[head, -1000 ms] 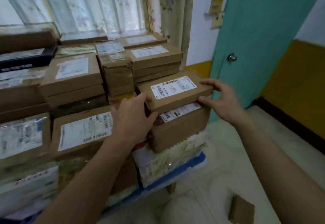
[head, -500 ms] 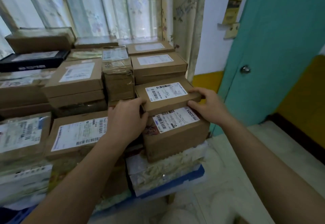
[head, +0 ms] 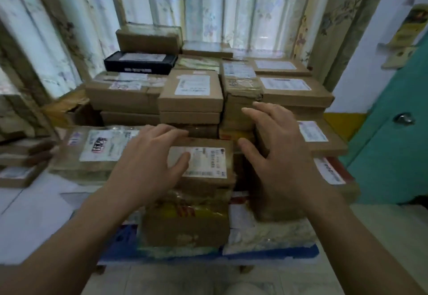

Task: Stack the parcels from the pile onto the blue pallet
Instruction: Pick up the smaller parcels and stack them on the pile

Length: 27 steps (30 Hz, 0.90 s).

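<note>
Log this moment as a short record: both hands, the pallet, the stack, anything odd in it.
left hand: open, fingers spread over a labelled brown parcel
right hand: open, holds nothing
blue pallet: only its front edge shows under the parcels
stack: several layers, back rows against the curtain
odd one: black box at back left

Brown parcels (head: 191, 93) — one black box (head: 140, 62) — blue pallet (head: 273, 252), floral curtains (head: 333, 16).
</note>
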Each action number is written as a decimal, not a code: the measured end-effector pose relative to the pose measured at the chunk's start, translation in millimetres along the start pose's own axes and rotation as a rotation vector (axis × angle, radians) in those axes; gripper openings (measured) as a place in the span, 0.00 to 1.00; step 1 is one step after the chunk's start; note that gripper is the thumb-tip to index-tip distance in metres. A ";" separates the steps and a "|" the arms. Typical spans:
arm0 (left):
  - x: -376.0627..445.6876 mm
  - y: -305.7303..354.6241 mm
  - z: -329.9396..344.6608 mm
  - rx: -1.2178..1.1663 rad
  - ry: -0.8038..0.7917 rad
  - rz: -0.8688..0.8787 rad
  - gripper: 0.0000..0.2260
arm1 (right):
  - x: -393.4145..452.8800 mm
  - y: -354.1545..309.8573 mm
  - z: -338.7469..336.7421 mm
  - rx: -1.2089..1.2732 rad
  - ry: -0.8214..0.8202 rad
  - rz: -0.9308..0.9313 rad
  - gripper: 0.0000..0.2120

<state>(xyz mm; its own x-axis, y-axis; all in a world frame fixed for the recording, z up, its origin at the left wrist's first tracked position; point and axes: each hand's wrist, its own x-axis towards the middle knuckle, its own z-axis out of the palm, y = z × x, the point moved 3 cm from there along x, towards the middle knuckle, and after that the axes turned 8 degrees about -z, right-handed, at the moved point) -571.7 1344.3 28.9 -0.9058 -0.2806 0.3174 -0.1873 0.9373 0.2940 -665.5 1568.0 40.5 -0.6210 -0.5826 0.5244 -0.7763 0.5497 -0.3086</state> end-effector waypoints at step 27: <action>-137.4 -698.1 -59.9 -0.027 -0.185 -0.740 0.31 | 185.5 -466.2 568.3 0.481 -0.552 0.141 0.28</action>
<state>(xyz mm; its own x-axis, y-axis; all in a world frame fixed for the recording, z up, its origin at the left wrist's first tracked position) -293.7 716.1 -166.0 -0.5972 -0.7920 -0.1264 -0.7628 0.5123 0.3945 -480.4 863.4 -169.4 -0.5840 -0.8115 0.0185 -0.5682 0.3924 -0.7233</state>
